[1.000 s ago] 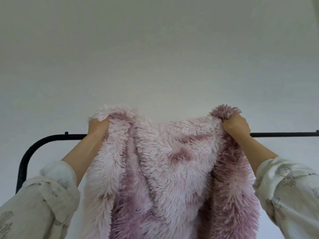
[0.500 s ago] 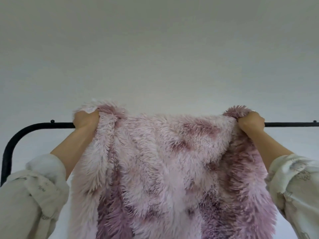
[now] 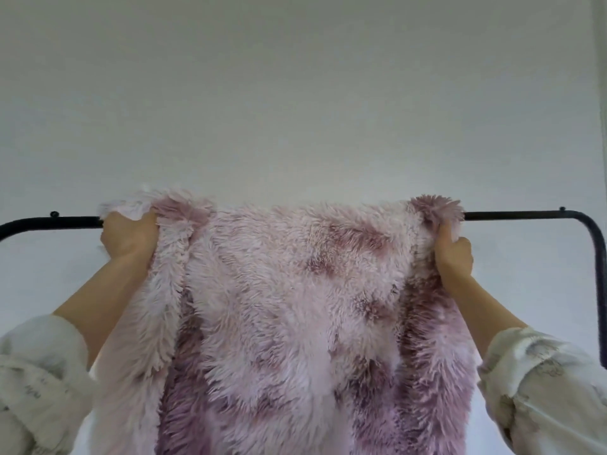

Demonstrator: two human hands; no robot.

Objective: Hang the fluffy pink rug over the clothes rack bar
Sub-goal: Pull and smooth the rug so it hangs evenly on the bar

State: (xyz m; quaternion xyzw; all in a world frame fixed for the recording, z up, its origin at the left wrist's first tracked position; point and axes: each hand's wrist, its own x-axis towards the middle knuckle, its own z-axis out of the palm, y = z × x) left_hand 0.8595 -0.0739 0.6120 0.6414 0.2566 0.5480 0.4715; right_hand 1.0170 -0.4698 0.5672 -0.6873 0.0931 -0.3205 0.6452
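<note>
The fluffy pink rug (image 3: 295, 290) hangs stretched wide in front of me, its top edge level with the black clothes rack bar (image 3: 512, 215). My left hand (image 3: 128, 238) grips the rug's upper left corner right at the bar. At the upper right corner my right hand (image 3: 455, 254) grips the rug just below the bar. The rug hides the bar's middle stretch, and I cannot tell whether its top edge lies over the bar.
The bar curves down into a black post (image 3: 599, 290) at the right edge and bends down at the far left (image 3: 19, 224). A plain white wall (image 3: 295, 110) fills the background. My pale sleeves (image 3: 39, 382) frame the lower corners.
Both hands have moved apart, spreading the rug's top edge wider along the bar. The bar's right corner and post have come into view.
</note>
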